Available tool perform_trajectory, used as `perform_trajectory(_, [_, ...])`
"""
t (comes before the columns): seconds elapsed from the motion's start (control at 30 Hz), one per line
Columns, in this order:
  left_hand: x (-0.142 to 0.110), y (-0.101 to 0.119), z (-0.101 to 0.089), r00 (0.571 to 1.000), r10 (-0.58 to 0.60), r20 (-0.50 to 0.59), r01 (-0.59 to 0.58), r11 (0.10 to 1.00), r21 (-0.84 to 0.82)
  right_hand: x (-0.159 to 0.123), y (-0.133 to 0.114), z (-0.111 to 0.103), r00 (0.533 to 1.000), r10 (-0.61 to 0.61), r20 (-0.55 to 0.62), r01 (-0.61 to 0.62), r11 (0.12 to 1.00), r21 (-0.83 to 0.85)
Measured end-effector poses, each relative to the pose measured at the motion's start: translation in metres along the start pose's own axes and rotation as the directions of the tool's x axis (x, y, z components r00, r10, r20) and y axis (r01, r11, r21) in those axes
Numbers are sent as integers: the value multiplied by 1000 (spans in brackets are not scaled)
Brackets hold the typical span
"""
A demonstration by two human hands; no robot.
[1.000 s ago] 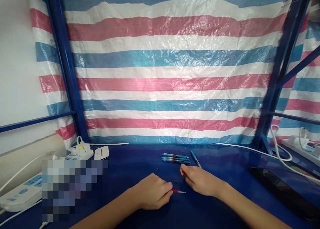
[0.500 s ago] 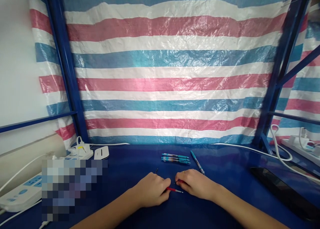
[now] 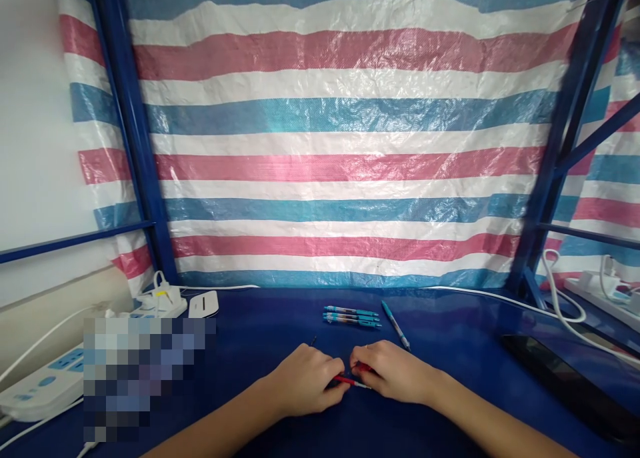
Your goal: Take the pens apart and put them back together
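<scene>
Refill [image 3: 346, 379], slim and red, is pinched by left hand [image 3: 311, 382], its pale tip [image 3: 364, 385] pointing right, slightly nearer; right hand [image 3: 395, 373] grasps small red part [image 3: 363, 367].

My desk [image 3: 250, 338] is deep blue; the sheet [image 3: 340, 165] has red, white and blue stripes; my refill [image 3: 350, 381] is red, the pens [image 3: 351, 317] teal.

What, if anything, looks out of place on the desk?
Mildly odd: one blue pen lies slanted, apart from the three lined-up pens. No spill or damage visible; the pixelated patch at left can't be judged.
</scene>
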State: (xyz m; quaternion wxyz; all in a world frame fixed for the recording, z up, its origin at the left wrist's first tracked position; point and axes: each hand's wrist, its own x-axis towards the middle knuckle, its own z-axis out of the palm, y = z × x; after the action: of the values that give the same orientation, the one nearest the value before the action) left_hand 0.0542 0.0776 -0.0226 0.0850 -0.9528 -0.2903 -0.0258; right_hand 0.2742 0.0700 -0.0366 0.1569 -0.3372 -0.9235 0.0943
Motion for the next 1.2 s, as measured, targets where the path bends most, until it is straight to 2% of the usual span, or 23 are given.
perform_trajectory(0.17, [1,-3,-1,999,-25,26,24,999,21,-1,-2,1,1000,15,-15,-14,999,39])
perform_trajectory(0.27, [1,-16,-8,991,-134,28,133,991,9,-1,0,-1,998,63,-10,-62,998,18])
perform_trajectory(0.37, [1,-35,-12,933,-359,32,358,933,28,-2,3,-4,997,72,9,-72,997,-7])
perform_trajectory(0.53, [-1,-58,-7,861,-504,64,502,864,45,-2,3,-5,997,78,25,-77,997,-21])
perform_trajectory(0.67, [0,-59,-3,839,-535,98,536,844,17,-2,2,-6,996,86,39,-85,996,-32])
perform_trajectory(1.03, [-1,-55,-8,842,-528,108,533,846,-28,-4,3,-7,997,66,33,-64,997,-46])
perform_trajectory(1.2, [-1,-54,-7,830,-550,98,554,832,-22,-4,3,-7,997,67,28,-66,997,-38])
